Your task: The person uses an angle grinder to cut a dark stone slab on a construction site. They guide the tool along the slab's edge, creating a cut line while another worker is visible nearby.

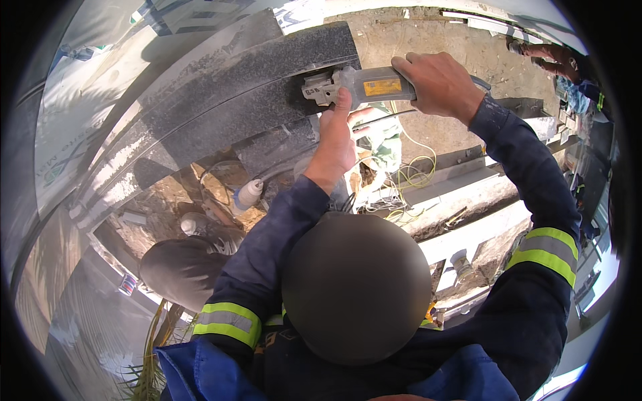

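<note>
A grey angle grinder [381, 87] with a yellow label lies across my two hands, its metal head over a dark stone slab [221, 87]. My right hand [441, 83] is wrapped round the rear of its body. Close behind the head, my left hand [338, 137] holds the tool from below, thumb up against its side and fingers reaching under it. The grinder's disc is hard to make out. A dark patch or cut-out shows in the slab beside the head.
Yellow-green cable [418, 177] lies coiled below the grinder. A white and blue cylindrical thing [249, 194] stands near my left forearm. Pale ledges [461, 180] run at the right. Another person [568, 67] is at the far right. A dark round shape [354, 287] covers the lower middle.
</note>
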Available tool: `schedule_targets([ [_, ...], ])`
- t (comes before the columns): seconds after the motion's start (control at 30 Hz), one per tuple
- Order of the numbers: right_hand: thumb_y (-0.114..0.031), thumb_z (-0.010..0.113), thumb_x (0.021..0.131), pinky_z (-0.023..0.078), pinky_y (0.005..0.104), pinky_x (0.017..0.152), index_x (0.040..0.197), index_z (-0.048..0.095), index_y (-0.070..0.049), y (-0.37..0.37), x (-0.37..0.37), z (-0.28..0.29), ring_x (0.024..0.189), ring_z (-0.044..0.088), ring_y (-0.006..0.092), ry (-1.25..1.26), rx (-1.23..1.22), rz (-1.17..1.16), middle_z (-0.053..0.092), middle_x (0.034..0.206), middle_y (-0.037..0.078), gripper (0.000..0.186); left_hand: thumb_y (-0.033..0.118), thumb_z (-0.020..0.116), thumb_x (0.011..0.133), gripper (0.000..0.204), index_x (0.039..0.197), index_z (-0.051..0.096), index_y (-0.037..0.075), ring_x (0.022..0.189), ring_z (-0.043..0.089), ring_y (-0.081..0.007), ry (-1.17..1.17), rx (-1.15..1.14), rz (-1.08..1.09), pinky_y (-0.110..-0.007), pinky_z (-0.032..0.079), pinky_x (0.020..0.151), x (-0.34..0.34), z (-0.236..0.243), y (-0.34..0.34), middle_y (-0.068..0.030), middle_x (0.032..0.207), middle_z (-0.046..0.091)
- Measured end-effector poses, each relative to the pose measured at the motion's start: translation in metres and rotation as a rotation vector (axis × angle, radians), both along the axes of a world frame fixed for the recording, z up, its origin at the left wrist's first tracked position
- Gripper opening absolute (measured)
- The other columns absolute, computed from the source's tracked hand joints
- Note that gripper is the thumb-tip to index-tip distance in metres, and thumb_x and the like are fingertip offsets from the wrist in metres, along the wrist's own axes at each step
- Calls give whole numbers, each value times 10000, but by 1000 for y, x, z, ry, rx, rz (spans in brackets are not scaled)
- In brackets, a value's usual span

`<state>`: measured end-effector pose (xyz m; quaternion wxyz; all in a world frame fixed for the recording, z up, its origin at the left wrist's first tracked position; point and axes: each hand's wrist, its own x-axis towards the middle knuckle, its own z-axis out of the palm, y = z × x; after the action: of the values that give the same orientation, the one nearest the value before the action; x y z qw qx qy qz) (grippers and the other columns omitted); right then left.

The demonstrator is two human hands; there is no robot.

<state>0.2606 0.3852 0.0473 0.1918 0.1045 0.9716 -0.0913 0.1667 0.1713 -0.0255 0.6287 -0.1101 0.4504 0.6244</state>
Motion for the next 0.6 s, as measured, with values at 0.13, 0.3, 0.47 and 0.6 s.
schedule_targets([
  [0.13, -95, 808, 750, 558, 459, 699, 1150, 620, -109, 0, 1, 1, 817, 723, 338, 5, 3, 3, 695, 900, 103, 442, 707, 584, 956, 894, 1538, 399, 53, 1416, 471, -379, -4, -2, 14, -684, 332, 1129, 2, 0, 2, -200, 1501, 496],
  [0.3, -93, 815, 741, 555, 460, 691, 1155, 615, -108, 0, 0, -13, 813, 723, 337, 57, -26, 17, 698, 905, 105, 460, 698, 568, 971, 870, 1535, 404, 55, 1412, 473, -386, 26, -23, 5, -694, 323, 1133, -4, -6, -4, -198, 1499, 503],
  [0.47, -104, 824, 737, 554, 460, 686, 1177, 616, -113, 0, 1, -7, 813, 722, 335, 4, -1, 7, 693, 902, 101, 487, 689, 564, 979, 863, 1538, 396, 54, 1415, 472, -383, -10, -16, 2, -693, 324, 1134, -3, -5, -1, -201, 1500, 500],
  [0.6, -124, 836, 737, 551, 457, 686, 1181, 617, -116, 7, 10, 3, 820, 721, 333, 29, 24, 15, 691, 908, 97, 496, 693, 590, 961, 905, 1546, 371, 40, 1416, 470, -383, -5, 16, -2, -693, 320, 1138, 6, 2, 7, -222, 1510, 478],
])
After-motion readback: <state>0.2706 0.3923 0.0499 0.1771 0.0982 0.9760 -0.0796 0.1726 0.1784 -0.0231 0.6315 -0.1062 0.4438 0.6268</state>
